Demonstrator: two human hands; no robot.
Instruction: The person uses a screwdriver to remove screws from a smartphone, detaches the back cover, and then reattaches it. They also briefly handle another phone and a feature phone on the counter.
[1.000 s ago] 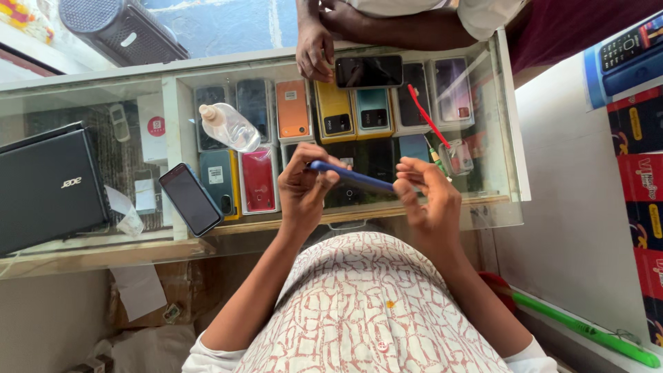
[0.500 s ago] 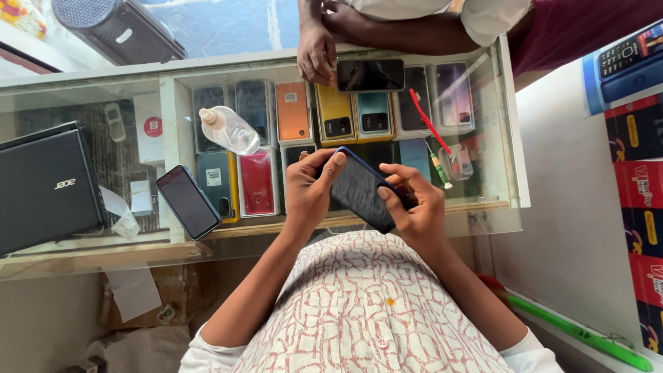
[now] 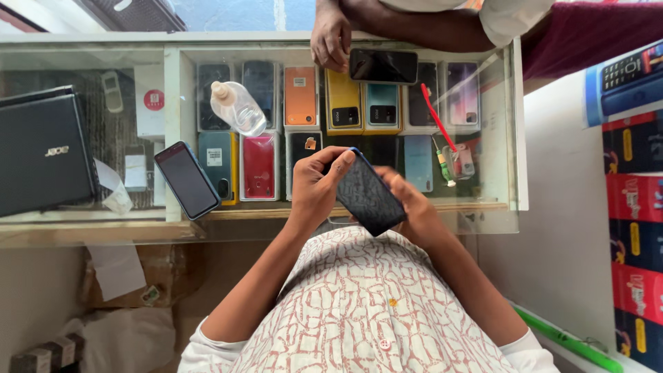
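I hold a dark phone [image 3: 367,195] in both hands above the near edge of the glass bench [image 3: 173,228], tilted with its patterned face toward me. My left hand [image 3: 319,188] grips its upper end, fingers [image 3: 340,166] curled closed over the top edge; my right hand [image 3: 412,211] cradles the lower side from beneath, fingers wrapped closed around the phone. On the bench to my left lies a second phone [image 3: 186,179], screen up, well apart from my hands, and near it a clear bottle [image 3: 237,108] on its side. A black laptop [image 3: 43,150] sits at the far left. Inside the case, boxed phones [image 3: 300,97] lie in rows. Across the bench, another person's hand [image 3: 330,38] rests just beside a third phone [image 3: 383,65]. A red pen [image 3: 436,117] lies on the glass to the right.
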